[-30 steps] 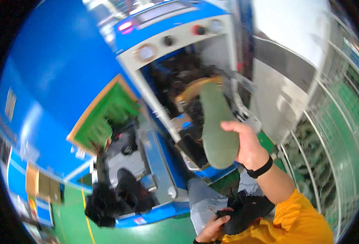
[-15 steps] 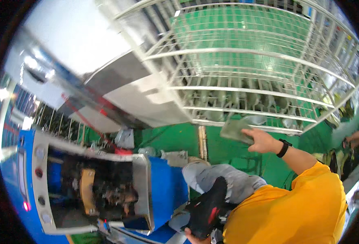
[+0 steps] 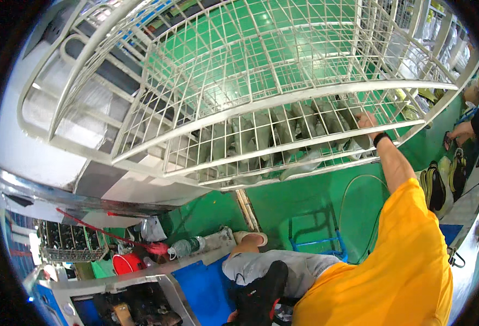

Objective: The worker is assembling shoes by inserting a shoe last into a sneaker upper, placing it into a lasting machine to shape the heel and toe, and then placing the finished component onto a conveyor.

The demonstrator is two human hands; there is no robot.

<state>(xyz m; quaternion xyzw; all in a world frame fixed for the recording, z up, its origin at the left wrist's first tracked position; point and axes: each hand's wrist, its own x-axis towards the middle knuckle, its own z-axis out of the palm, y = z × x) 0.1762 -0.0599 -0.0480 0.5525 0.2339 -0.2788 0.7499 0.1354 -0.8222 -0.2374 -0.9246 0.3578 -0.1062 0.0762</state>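
My right hand [image 3: 366,121], with a black band at its wrist, reaches into the lower tier of a white wire rack [image 3: 261,103]. Its fingers are closed on a grey-green shoe last [image 3: 352,115] at the right end of a row. Several similar grey-green lasts [image 3: 263,132] stand side by side to its left behind the bars. At the bottom of the picture, a black shoe upper [image 3: 259,296] with red trim lies against my grey trousers. Only a bit of my left hand [image 3: 232,316] shows at its lower left edge, holding it; the rest is hidden.
A blue machine with an open, dark bay [image 3: 136,307] stands at lower left. Near it are a red bucket [image 3: 127,264] and a clear plastic bottle [image 3: 186,247]. A blue metal frame [image 3: 320,243] sits on the green floor. Black-and-yellow items and another person [image 3: 470,127] are at right.
My right hand has moved up and right, carrying the grey-green last from outside the rack into its lower tier. The view has shifted; the black upper stays low in front of me.
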